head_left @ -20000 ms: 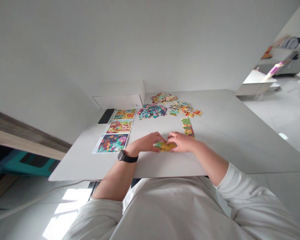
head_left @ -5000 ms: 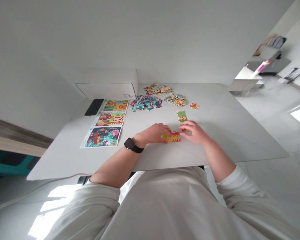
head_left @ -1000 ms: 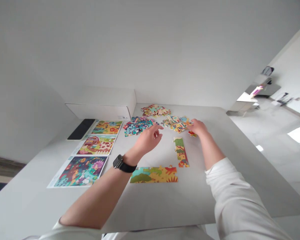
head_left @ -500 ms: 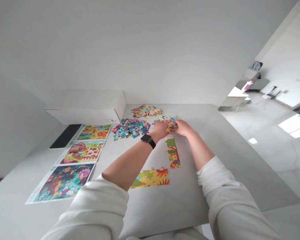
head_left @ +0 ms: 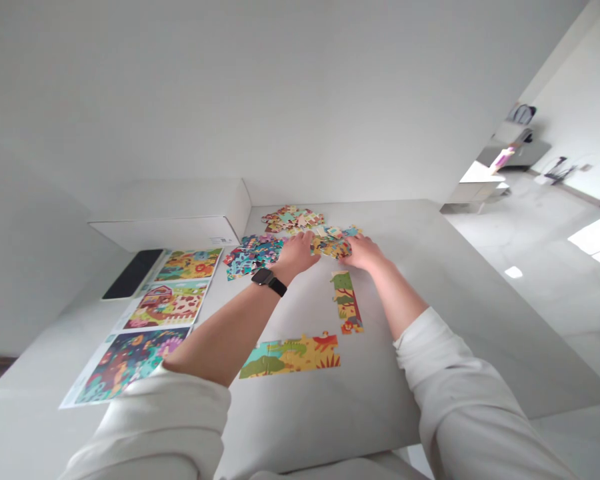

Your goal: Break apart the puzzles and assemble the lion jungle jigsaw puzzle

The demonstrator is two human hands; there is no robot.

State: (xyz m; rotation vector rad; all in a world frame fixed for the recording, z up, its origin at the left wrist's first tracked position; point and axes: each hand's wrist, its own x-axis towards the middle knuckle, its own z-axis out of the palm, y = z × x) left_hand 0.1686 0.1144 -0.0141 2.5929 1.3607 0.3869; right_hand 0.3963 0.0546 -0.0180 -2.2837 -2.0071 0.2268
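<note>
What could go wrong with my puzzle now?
The left hand is beside the teal pieces, and the right hand is at the orange pieces, so those piles might mix. The joined strip near the right forearm could get bumped apart. The left sleeve overlaps the bottom picture sheet and might drag it.

The jigsaw section [head_left: 290,357] is teal, yellow and red.

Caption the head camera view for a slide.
Left hand and right hand among loose jigsaw pieces, above a part-built puzzle section on a table.
</note>
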